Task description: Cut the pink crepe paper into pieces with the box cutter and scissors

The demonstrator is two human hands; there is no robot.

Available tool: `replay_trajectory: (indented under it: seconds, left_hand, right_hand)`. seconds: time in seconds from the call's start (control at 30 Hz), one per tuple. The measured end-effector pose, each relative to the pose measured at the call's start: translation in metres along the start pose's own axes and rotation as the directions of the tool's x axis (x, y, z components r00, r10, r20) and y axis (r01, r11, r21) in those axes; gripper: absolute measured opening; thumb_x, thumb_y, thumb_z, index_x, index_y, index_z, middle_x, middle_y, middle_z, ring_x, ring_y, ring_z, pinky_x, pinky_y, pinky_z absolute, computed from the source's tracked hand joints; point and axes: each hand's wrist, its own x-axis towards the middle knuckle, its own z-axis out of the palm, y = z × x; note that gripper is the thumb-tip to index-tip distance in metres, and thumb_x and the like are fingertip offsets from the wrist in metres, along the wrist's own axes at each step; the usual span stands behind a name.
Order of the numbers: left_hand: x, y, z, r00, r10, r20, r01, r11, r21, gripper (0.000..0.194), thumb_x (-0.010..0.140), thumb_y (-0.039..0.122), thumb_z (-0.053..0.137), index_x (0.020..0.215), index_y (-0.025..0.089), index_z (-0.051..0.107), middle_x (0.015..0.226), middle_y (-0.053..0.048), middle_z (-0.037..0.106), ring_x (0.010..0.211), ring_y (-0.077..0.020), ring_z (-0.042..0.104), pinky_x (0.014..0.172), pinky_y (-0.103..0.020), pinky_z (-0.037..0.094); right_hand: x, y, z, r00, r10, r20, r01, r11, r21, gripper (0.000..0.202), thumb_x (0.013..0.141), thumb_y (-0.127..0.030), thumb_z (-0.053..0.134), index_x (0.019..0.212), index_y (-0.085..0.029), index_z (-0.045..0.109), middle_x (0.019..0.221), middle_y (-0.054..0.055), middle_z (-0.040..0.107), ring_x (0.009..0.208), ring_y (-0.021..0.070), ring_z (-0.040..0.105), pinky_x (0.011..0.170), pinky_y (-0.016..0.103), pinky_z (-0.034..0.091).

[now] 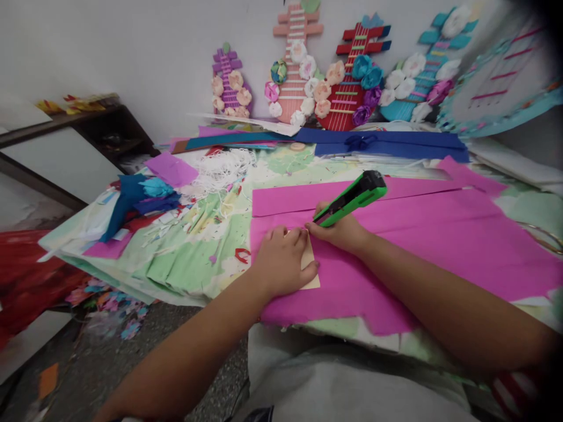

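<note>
My left hand (279,264) lies flat with its fingers spread, pressing a small cream card (312,279) down onto a large sheet of magenta paper (440,240). A green and black utility knife (358,196) is gripped in my right hand (343,232), just right of the card's upper corner. The knife slants, its lower tip near the card's upper edge; the blade itself is hidden by my fingers. Above my hands, a long slit separates a strip (281,200) of the magenta paper from the main sheet.
Blue folded paper (391,143) lies toward the back of the table. White string (226,170) and paper scraps (160,196) are heaped on the left. Several paper guitars with flowers, including a red one (345,105), lean on the wall. A gold ring (543,237) lies far right.
</note>
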Motion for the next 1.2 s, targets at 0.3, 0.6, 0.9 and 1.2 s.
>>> replay_trajectory:
  seconds: [0.3, 0.6, 0.9, 1.2]
  left_hand:
    - [-0.0001, 0.0005, -0.0008, 1.0, -0.007, 0.018, 0.008, 1.0, -0.011, 0.052, 0.076, 0.048, 0.039, 0.116, 0.015, 0.042, 0.104, -0.009, 0.05, 0.093, -0.0276, 0.039, 0.079, -0.043, 0.031]
    - [0.0006, 0.001, -0.0016, 1.0, -0.011, 0.029, 0.011, 1.0, -0.01, 0.048, 0.076, 0.047, 0.039, 0.113, 0.016, 0.044, 0.106, -0.009, 0.049, 0.094, -0.0277, 0.038, 0.08, -0.042, 0.031]
    - [0.0008, 0.0016, -0.0012, 1.0, -0.008, 0.03, 0.008, 1.0, 0.006, 0.049, 0.076, 0.046, 0.039, 0.114, 0.016, 0.043, 0.104, -0.011, 0.049, 0.092, -0.0278, 0.039, 0.078, -0.043, 0.032]
    - [0.0006, 0.0013, -0.002, 1.0, -0.001, 0.022, 0.001, 1.0, 0.01, 0.049, 0.076, 0.046, 0.04, 0.115, 0.016, 0.043, 0.108, -0.01, 0.049, 0.094, -0.0276, 0.039, 0.08, -0.043, 0.032]
  right_hand:
    - [0.0001, 0.0027, 0.0003, 0.999, 0.035, 0.006, -0.035, 0.999, 0.023, 0.028, 0.065, -0.036, 0.057, 0.059, -0.02, 0.036, 0.052, -0.005, 0.04, 0.049, 0.0084, 0.038, 0.049, 0.024, 0.032]
    - [0.0016, -0.0004, -0.0021, 0.994, 0.111, -0.017, -0.111, 0.994, 0.001, 0.028, 0.067, -0.04, 0.054, 0.059, -0.02, 0.037, 0.054, -0.005, 0.039, 0.052, 0.0093, 0.039, 0.051, 0.024, 0.033]
    - [0.0013, -0.0024, 0.0046, 0.992, 0.121, -0.028, -0.122, 0.992, -0.031, 0.031, 0.063, -0.044, 0.056, 0.058, -0.02, 0.036, 0.053, -0.005, 0.039, 0.05, 0.0095, 0.038, 0.05, 0.025, 0.031]
    - [-0.0012, 0.0014, -0.0008, 0.99, 0.126, -0.06, -0.122, 0.99, 0.074, 0.029, 0.065, -0.042, 0.054, 0.059, -0.02, 0.037, 0.053, -0.005, 0.04, 0.052, 0.0101, 0.041, 0.051, 0.024, 0.034]
